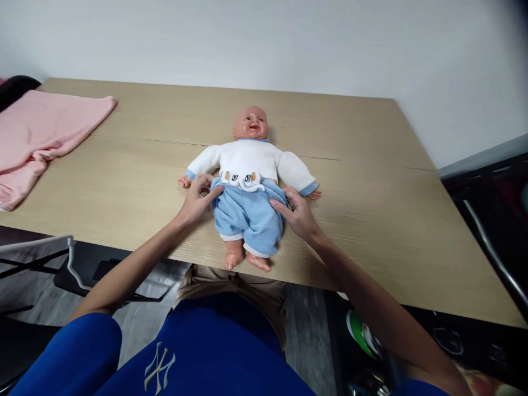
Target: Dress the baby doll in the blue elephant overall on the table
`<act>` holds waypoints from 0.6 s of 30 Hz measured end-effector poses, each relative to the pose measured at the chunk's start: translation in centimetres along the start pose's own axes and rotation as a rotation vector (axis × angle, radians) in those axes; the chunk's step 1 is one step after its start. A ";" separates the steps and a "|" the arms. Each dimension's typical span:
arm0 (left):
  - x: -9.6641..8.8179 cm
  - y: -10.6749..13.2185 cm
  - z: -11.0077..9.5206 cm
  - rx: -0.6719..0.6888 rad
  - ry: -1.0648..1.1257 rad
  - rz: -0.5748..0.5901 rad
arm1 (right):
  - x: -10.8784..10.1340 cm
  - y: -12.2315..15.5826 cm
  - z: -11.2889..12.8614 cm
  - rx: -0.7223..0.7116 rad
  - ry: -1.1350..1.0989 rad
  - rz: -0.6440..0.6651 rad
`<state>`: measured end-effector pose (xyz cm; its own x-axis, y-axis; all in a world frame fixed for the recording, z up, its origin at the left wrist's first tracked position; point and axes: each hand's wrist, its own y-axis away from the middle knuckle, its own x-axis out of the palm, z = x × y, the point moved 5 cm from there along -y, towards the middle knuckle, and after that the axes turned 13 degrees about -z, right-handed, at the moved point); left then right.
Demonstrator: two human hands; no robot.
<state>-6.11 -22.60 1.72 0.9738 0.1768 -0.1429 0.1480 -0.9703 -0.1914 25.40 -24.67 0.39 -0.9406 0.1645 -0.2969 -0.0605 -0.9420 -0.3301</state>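
Note:
A baby doll (253,124) lies on its back on the wooden table, head away from me and bare feet near the front edge. It wears a white top (248,158) with blue cuffs and an animal face at the hem, and light blue pants (247,212) with white leg bands. My left hand (198,197) pinches the waistband on the left side, thumb on the front of the cloth. At the opposite side, my right hand (297,212) grips the waistband, with thumb over the cloth and fingers partly hidden behind it.
A pink cloth (45,129) lies at the table's left end. The wooden table (371,192) meets a pale wall behind. Chairs stand below on the left; a dark rack with a metal bar (490,253) is at the right. A green and white item (363,333) sits below the front edge.

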 end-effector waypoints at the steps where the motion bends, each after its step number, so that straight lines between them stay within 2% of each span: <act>1: 0.1 -0.3 -0.2 0.081 -0.020 0.001 | -0.1 -0.4 0.5 -0.052 0.024 -0.022; 3: 0.8 -1.1 -0.5 0.186 -0.021 0.048 | 0.1 -1.5 1.7 -0.158 0.078 -0.071; 5: 1.9 -2.0 -0.4 0.205 0.014 0.105 | 1.0 -2.9 2.4 -0.184 0.077 -0.063; 8: 3.0 -3.5 0.1 0.165 0.100 0.145 | 2.6 -5.2 1.9 -0.067 -0.053 0.003; 10: 3.3 -4.2 0.6 0.137 0.135 0.166 | 2.9 -6.1 0.7 0.027 -0.149 -0.018; 12: 3.2 -4.6 1.1 0.168 0.120 0.127 | 2.5 -6.0 -0.7 0.090 -0.177 -0.074; 15: 2.9 -4.5 1.5 0.299 0.072 0.033 | 1.3 -4.6 -2.6 0.117 -0.110 -0.142; 18: 3.4 -4.4 2.3 0.289 0.064 0.049 | 0.4 -3.2 -3.8 0.131 -0.133 -0.184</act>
<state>-3.85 -17.39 -0.12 0.9888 0.1115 -0.0992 0.0544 -0.8884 -0.4558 26.43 -20.51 -2.05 -0.9449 0.3048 -0.1198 -0.2691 -0.9311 -0.2464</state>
